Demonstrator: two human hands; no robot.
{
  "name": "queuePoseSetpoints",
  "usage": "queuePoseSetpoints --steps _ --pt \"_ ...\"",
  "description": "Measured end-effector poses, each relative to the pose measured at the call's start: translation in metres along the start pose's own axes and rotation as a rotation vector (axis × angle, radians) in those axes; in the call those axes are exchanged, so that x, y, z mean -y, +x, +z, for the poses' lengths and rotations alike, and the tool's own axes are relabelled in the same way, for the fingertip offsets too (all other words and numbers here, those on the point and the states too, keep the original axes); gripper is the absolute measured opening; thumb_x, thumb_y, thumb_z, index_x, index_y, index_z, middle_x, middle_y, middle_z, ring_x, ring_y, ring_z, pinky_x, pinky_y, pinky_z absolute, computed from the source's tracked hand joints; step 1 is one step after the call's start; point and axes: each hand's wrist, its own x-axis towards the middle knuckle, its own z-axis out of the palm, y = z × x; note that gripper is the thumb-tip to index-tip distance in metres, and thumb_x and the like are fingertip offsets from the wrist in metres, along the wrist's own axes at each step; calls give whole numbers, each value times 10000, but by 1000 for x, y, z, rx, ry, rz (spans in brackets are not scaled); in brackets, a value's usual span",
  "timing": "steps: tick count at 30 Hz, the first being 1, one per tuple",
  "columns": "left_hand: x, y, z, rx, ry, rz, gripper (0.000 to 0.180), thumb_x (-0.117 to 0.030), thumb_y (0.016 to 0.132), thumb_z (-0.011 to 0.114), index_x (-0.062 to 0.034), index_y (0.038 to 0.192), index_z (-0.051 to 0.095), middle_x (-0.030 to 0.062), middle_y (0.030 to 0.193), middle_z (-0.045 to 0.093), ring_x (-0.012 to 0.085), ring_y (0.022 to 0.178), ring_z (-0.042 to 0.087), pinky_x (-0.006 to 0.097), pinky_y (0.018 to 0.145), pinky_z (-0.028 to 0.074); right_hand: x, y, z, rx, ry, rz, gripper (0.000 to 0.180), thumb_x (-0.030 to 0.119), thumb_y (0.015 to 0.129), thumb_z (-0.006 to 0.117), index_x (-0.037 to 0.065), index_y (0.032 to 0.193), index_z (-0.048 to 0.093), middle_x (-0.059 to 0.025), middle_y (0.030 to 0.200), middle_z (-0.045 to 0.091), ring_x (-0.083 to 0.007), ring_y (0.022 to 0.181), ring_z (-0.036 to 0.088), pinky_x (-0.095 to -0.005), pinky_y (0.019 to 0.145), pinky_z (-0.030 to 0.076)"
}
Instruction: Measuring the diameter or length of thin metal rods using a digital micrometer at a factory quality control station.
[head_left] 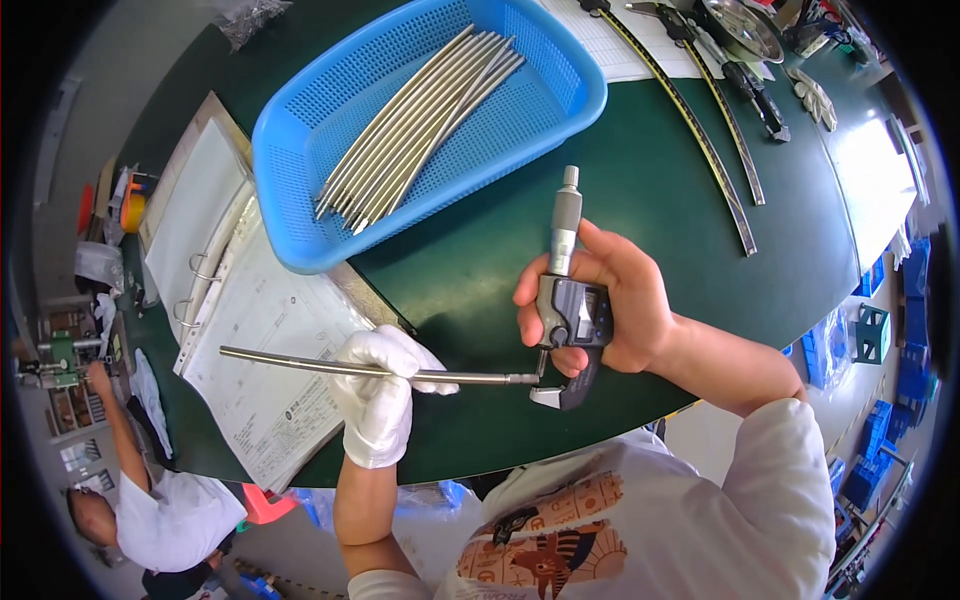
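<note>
My left hand (pixel 378 395), in a white glove, is closed around a slim metal rod (pixel 290 361) held roughly level above the table's near edge. The rod's right end reaches the jaw of a digital micrometer (pixel 573 310); whether it touches the measuring faces I cannot tell. Bare and ungloved, my right hand (pixel 632 300) grips the micrometer by its grey and black body, with the silver thimble pointing away from me. Beyond my hands, a blue perforated basket (pixel 430 215) holds several similar metal rods (pixel 420 125).
An open ring binder with printed sheets (pixel 270 350) lies under the rod's left side. Two long calipers (pixel 690 120), a metal bowl (pixel 740 28) and a white glove (pixel 814 98) lie at the far right of the green table (pixel 780 270). Another person (pixel 165 515) works at lower left.
</note>
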Motion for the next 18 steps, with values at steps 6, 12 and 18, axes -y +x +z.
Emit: queuePoseSetpoints --steps 6,12,18 --pt "-2 2 3 -37 -103 -48 202 -201 812 567 -32 750 476 99 658 496 189 546 541 293 506 482 3 0 0 -11 -12 19 618 482 860 149 -17 922 509 -164 736 577 -187 441 491 -266 446 425" --pt "0 4 2 -10 -51 -58 202 -196 800 572 -25 744 479 105 675 490 189 551 516 298 518 460 8 -4 0 -4 -24 26 606 438 875 119 -20 921 512 -166 739 580 -193 426 486 -263 453 427" --pt "0 5 0 39 -107 -75 204 -200 795 570 -26 738 480 112 673 485 201 554 509 310 517 438 7 -2 1 3 -35 12 607 435 873 116 -18 914 518 -163 734 586 -187 427 484 -253 453 424"
